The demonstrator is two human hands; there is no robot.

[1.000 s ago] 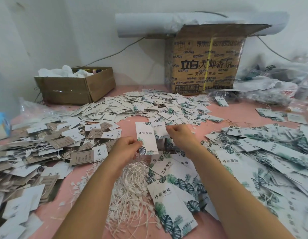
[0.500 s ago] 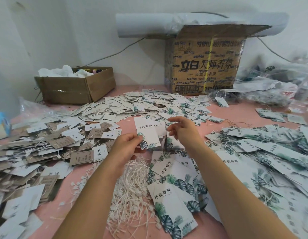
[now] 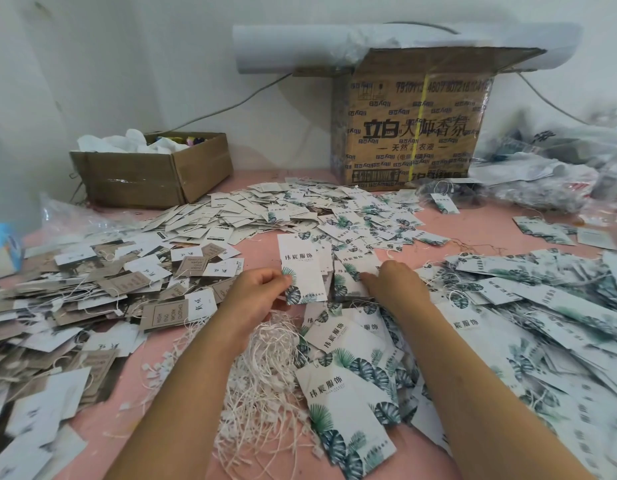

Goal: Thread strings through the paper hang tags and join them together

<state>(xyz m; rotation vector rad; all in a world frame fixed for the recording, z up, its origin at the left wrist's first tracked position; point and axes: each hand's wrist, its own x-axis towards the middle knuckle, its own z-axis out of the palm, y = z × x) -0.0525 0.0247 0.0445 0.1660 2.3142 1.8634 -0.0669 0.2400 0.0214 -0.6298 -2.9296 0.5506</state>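
left hand (image 3: 262, 289) pinches tag (image 3: 302, 270) by lower-left edge; right hand (image 3: 393, 282) flat on tag pile (image 3: 355, 261); hands apart

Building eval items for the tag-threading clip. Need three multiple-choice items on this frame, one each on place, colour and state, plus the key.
1. Where does the white string pile lie?
A. Inside the small cardboard box
B. On the table, on the person's side of the left hand
C. On top of the large printed carton

2. What colour is the table top?
A. Green
B. Black
C. Pink

3. What is the left hand doing?
A. Pinching a leaf-print hang tag by its lower edge, so the tag stands up
B. Lying flat and empty on the table
C. Gripping scissors

Key:
1 B: the strings spread beside the left forearm.
2 C: bare patches between the tags are pink.
3 A: finger and thumb close on the tag's leafy corner.
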